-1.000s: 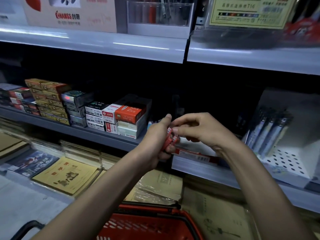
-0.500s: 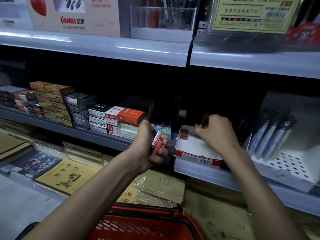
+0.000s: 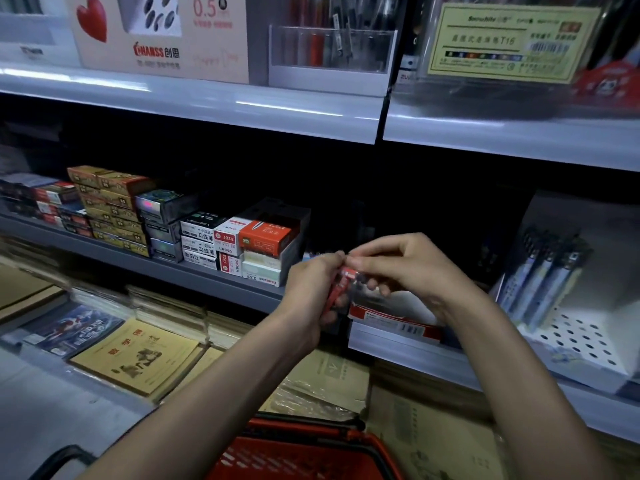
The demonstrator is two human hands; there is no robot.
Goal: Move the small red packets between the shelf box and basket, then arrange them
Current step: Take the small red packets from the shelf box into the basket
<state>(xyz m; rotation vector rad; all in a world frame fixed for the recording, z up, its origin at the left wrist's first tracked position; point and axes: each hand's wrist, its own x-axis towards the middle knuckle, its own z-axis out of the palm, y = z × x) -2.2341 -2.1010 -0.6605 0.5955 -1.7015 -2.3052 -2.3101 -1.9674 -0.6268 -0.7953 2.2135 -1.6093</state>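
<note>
My left hand (image 3: 311, 289) grips a small bunch of red packets (image 3: 341, 284) in front of the middle shelf. My right hand (image 3: 405, 268) meets it from the right and pinches the top of a packet in that bunch with thumb and fingertips. Behind and below both hands sits the white shelf box (image 3: 391, 318) with a red front strip, mostly hidden by my right wrist. The red basket (image 3: 304, 455) is at the bottom edge, under my forearms; its inside is hardly visible.
Stacked small stationery boxes (image 3: 242, 244) fill the shelf left of my hands. A white perforated stand with pens (image 3: 554, 271) stands at the right. Notebooks (image 3: 135, 355) lie on the lower ledge. The upper shelf edge (image 3: 207, 102) overhangs the work area.
My right hand has come back from the shelf box to the left hand and now pinches a packet there. The left hand has stayed with its bunch of packets.
</note>
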